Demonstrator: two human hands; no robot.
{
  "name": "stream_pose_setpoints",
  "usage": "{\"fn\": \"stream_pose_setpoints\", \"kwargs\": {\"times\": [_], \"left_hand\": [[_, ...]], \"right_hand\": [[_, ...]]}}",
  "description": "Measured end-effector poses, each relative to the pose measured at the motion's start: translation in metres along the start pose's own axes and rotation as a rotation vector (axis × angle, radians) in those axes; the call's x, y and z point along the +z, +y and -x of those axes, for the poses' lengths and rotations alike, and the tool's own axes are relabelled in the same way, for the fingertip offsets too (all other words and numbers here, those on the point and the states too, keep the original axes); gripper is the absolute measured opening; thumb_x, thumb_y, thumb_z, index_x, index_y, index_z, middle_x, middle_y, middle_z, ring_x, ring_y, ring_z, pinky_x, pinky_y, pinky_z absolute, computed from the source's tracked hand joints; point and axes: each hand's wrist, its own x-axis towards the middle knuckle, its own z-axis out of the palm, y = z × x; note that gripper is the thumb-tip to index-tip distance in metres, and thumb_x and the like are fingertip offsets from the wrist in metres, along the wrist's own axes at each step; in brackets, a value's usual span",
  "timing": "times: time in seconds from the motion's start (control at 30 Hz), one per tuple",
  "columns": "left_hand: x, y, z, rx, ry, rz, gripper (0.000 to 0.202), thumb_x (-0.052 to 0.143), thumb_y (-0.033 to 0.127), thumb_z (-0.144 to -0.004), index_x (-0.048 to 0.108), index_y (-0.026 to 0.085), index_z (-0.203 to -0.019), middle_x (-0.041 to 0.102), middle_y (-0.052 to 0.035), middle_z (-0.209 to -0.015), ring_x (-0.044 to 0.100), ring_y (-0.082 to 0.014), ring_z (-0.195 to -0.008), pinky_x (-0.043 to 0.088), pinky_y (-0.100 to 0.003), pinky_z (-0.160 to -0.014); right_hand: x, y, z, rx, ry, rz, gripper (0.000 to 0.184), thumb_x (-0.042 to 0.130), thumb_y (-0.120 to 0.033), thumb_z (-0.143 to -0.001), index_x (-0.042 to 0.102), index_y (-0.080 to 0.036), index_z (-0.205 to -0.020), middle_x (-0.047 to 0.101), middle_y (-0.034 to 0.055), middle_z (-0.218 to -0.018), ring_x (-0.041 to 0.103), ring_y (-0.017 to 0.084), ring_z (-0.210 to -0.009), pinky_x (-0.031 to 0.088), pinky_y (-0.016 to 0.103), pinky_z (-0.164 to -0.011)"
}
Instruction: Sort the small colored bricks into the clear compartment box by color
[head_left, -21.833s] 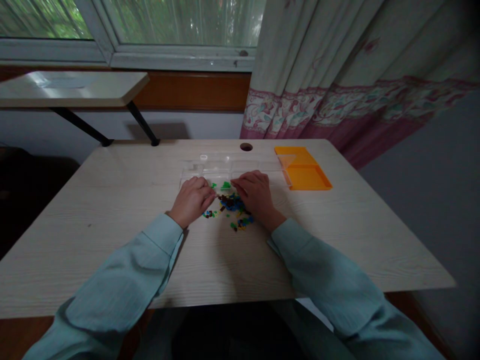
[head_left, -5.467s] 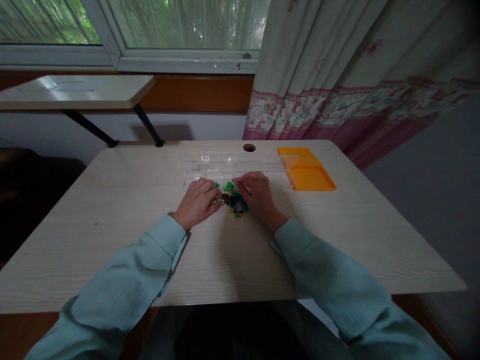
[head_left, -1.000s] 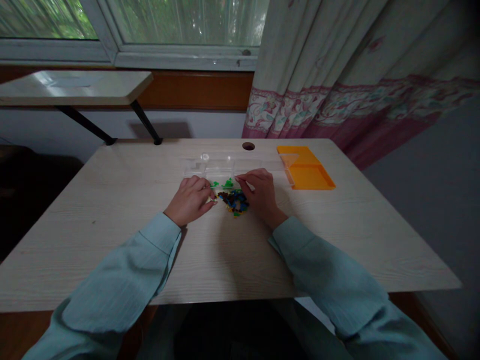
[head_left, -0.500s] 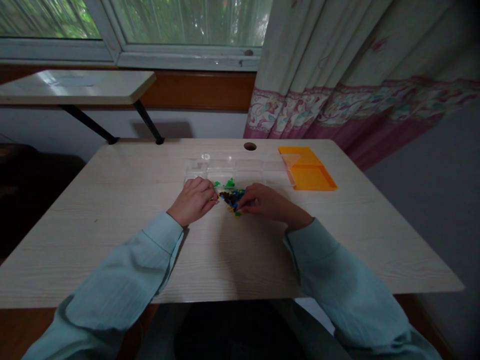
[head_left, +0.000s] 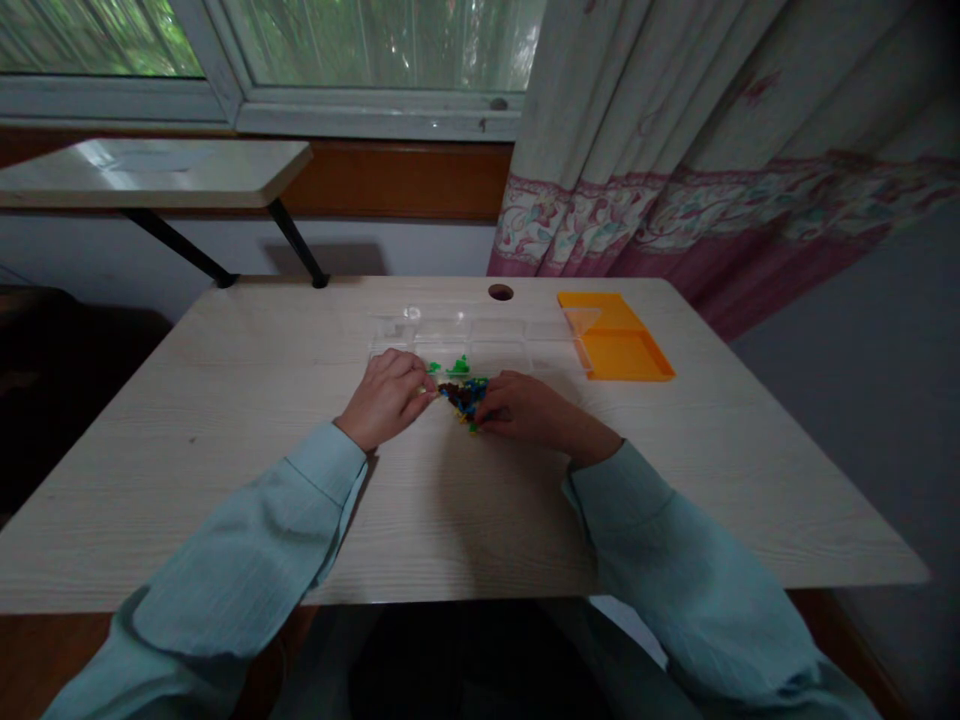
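Head view, two hands [head_left: 386,397] [head_left: 525,407], perhaps one bead pile [head_left: 463,396]

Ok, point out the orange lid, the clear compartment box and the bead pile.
orange lid [head_left: 626,355], head view, on its flat inside.
clear compartment box [head_left: 504,332], head view, on a divider wall.
bead pile [head_left: 459,394], head view, pile's middle.

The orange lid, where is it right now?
In the head view the orange lid lies flat on the table's far right, touching the clear compartment box's right end, below the curtain.
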Motion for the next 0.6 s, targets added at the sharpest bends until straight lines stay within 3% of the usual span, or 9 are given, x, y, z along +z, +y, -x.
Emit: {"fn": "stream_pose_setpoints", "kwargs": {"times": [0.43, 0.6], "left_hand": [[0.0023, -0.0007, -0.0013, -0.114, 0.165, 0.024, 0.018, 0.054, 0.035, -0.094, 0.065, 0.021, -0.093, 0.06, -0.0077, -0.1, 0.049, -0.0241, -0.099, 0.039, -0.041, -0.09], [0.0029, -0.0015, -0.0021, -0.146, 0.203, 0.028, 0.018, 0.053, 0.034, -0.094, 0.065, 0.021, -0.093, 0.06, -0.0077, -0.097, 0.05, -0.0239, -0.099, 0.039, -0.042, -0.092]], "right_hand": [[0.0012, -0.0015, -0.0005, 0.015, -0.002, 0.03, 0.01, 0.07, -0.018, -0.079, 0.077, -0.025, -0.081, 0.071, 0.0011, -0.077, 0.06, 0.017, -0.079, 0.042, 0.029, -0.075], [-0.002, -0.0003, -0.0019, 0.017, 0.058, -0.083, 0.009, 0.068, -0.02, -0.082, 0.077, -0.024, -0.083, 0.071, 0.0019, -0.079, 0.06, 0.016, -0.08, 0.044, 0.03, -0.076]]}}
